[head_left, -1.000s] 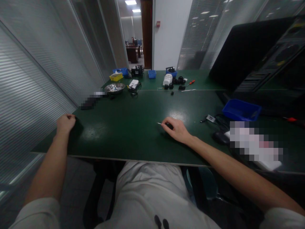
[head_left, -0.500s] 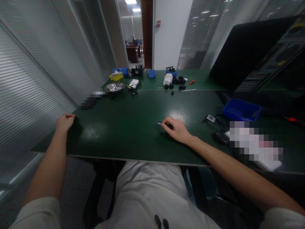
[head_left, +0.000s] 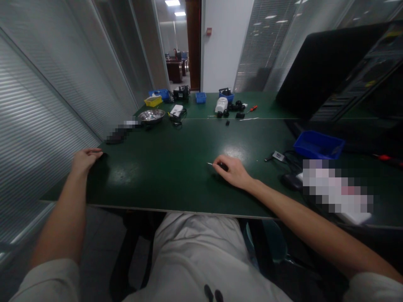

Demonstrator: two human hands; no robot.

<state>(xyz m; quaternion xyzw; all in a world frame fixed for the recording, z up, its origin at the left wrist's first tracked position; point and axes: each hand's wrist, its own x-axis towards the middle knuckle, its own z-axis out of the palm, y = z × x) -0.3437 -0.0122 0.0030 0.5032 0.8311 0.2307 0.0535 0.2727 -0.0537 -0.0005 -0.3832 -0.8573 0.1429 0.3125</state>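
Observation:
My right hand rests on the green table with its fingers closed round a small screwdriver. The dark handle lies in the palm, and a thin metal shaft points left past the fingertips. On the far left, my left hand is at the table's edge, its thumb and forefinger nearly together. A small black piece shows right at those fingertips; its kind is too small and dark to tell.
A steel bowl, a yellow tray and a white device with a cable stand at the back left. Black parts and an orange-handled screwdriver lie at the back. A blue tray sits on the right, beside cables.
My left hand's fingers have stretched slightly forward and loosened, and the small black piece now shows at their tips. My right hand stays in place with the screwdriver.

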